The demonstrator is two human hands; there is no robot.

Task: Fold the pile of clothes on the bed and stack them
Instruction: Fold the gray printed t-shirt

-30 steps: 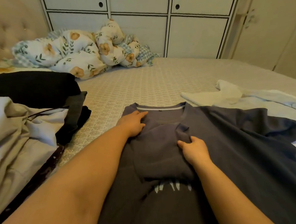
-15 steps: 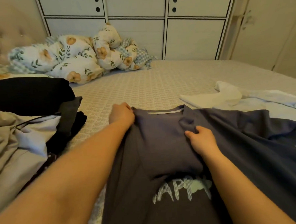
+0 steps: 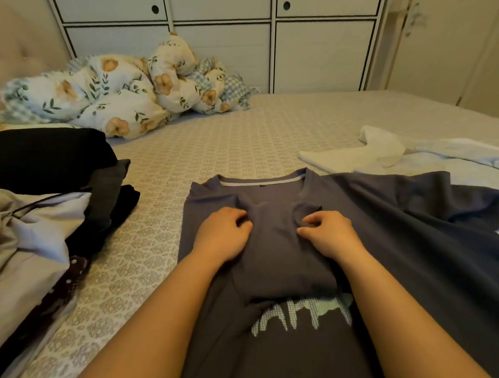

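Note:
A dark grey T-shirt with pale lettering lies spread on the bed in front of me, collar away from me. My left hand rests on its chest just below the collar, fingers curled and pinching a fold of the fabric. My right hand sits beside it to the right, fingers curled, pinching another bunch of the same shirt. A raised ridge of cloth runs between the two hands. The shirt's right side is rumpled.
A heap of clothes, black, grey and pale, lies at the left. White and light blue garments lie at the right behind the shirt. A floral duvet is bunched at the headboard. White cabinets stand behind the bed.
My left hand has moved from the shirt's left shoulder to the chest beside my right hand. Both now pinch fabric close together. The shirt's collar lies flatter.

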